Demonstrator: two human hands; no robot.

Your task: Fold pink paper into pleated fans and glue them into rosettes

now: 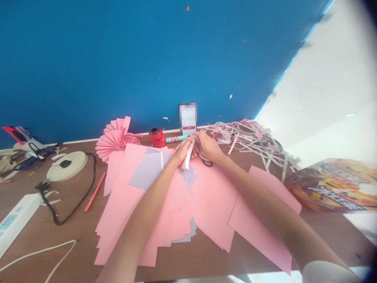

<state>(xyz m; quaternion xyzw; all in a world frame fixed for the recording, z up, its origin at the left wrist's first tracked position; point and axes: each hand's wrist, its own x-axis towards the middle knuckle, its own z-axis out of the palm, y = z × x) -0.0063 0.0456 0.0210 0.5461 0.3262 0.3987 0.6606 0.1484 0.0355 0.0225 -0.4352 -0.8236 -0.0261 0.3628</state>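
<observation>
Near the middle of the table, my left hand (183, 151) is closed round a narrow folded bundle of pink paper (187, 160) whose white edges face me. The fingers of my right hand (206, 144) pinch at its upper end; their tips are partly hidden. A black loop (207, 162), perhaps a scissors handle, shows just under my right hand. Beneath both arms lie overlapping pink sheets (212, 204) and a greyish-lilac piece of paper (147, 169). Beyond my hands stand a teal tube (175, 138), lying flat, and a red container (157, 137) with a dark top.
Pleated pink paper fans (113, 143) rest against the blue wall at left, and a phone (188, 118) leans upright there. Paper strips (250, 137) are heaped at back right, near a snack packet (341, 184). At left lie a red pen (96, 191), a corded cream disc (67, 167) and a power strip (17, 220).
</observation>
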